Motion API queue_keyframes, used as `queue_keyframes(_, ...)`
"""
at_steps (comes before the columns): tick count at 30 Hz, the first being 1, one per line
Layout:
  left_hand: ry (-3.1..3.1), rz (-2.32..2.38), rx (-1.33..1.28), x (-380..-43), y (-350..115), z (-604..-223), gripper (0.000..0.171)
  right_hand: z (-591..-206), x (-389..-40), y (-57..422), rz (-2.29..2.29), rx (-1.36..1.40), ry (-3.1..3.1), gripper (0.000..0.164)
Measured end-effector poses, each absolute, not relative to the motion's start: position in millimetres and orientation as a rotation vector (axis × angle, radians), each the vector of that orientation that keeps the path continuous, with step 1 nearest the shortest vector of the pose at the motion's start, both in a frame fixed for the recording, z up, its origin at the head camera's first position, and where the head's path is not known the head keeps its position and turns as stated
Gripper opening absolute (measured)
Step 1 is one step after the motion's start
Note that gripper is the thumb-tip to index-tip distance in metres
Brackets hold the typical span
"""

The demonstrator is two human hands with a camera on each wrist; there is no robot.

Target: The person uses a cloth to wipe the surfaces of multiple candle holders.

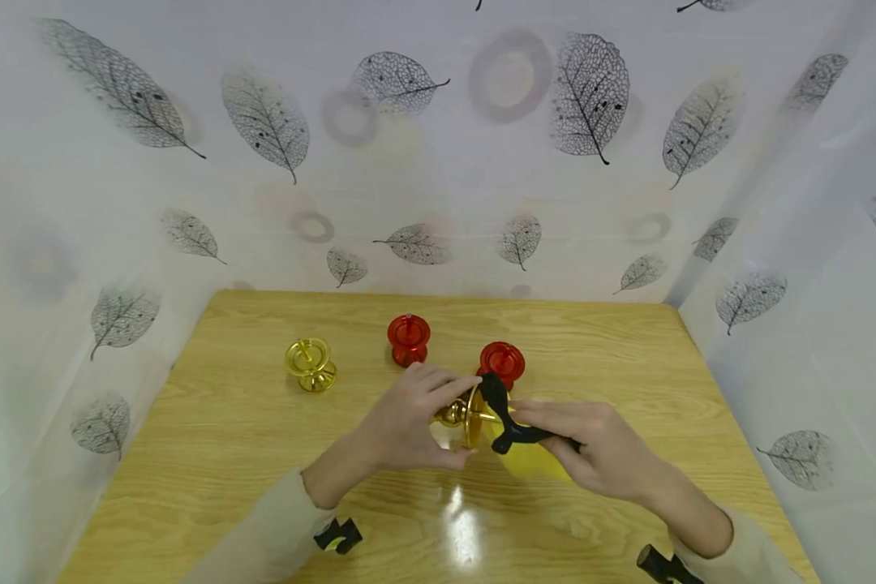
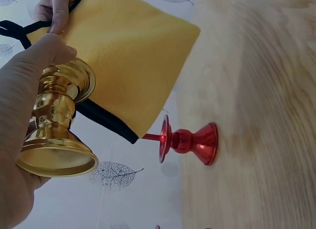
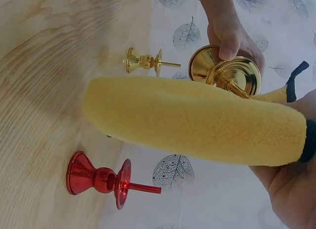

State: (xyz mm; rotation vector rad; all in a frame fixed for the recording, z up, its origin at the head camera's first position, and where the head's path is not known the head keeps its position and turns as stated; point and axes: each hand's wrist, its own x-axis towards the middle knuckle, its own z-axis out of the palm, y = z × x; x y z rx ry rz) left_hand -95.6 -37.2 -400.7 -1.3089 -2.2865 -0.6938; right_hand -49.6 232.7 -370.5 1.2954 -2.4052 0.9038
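Held on its side above the table point(image 1: 569, 527), within the left hand point(image 1: 412, 418): a gold candle holder point(image 1: 453, 412), fingers above and thumb below, bent around it in a broad C. Foot towards the left palm, dish and spike towards the right fingers, presumably to leave the dish's face uncovered. Pinched near one edge between the right hand's point(image 1: 602, 446) thumb and fairly straight fingers: a yellow cloth point(image 2: 133, 56) with black edging point(image 1: 500, 405), spreading below those fingertips and close to the spike; apparently held at the margin to leave most of the soft face loose. (Too much overlap there to tell touching from merely near at the spike's tip.)

Just beyond the cloth and the right fingertips: a red candle holder point(image 1: 502, 361), upright on its foot. Past the left fingertips, near them: a second red candle holder point(image 1: 409, 334), also upright. Well off to the left of the left fingers: another gold candle holder point(image 1: 310, 365), standing likewise. Probably set back to leave room in front for both hands.

Farthest from the fingers, behind the table: a pale curtain point(image 1: 438, 182) printed with dark leaves, perhaps hung as a screen. No brand, label or readable writing anywhere.
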Motion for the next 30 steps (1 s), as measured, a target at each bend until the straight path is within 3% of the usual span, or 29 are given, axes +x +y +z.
queue_keyframes(2, -2.288, -0.696, -1.312, -96, -37, -400, 0.084, -370, -49, 232, 0.897, 1.292, -2.390, 0.044)
queue_keyframes(6, -2.274, -0.690, -1.339, -97, -32, -398, 0.084, -371, -52, 224, 0.755, 1.319, -2.374, 0.029)
queue_keyframes(11, -2.280, -0.703, -1.346, -97, -28, -397, 0.083, -372, -54, 215, 0.483, 1.339, -2.342, 0.044)
queue_keyframes(18, -2.266, -0.732, -1.358, -98, -31, -400, 0.081, -371, -53, 219, 0.504, 1.347, -2.343, 0.045)
queue_keyframes(22, -2.280, -0.725, -1.333, -97, -35, -400, 0.082, -372, -50, 227, 0.734, 1.288, -2.402, 0.030)
queue_keyframes(27, -2.246, -0.766, -1.307, -98, -37, -402, 0.083, -377, -46, 233, 1.356, 1.076, -2.473, 0.037)
queue_keyframes(30, -2.202, -0.834, -1.287, -98, -38, -404, 0.084, -379, -46, 235, 1.797, 0.856, -2.479, 0.021)
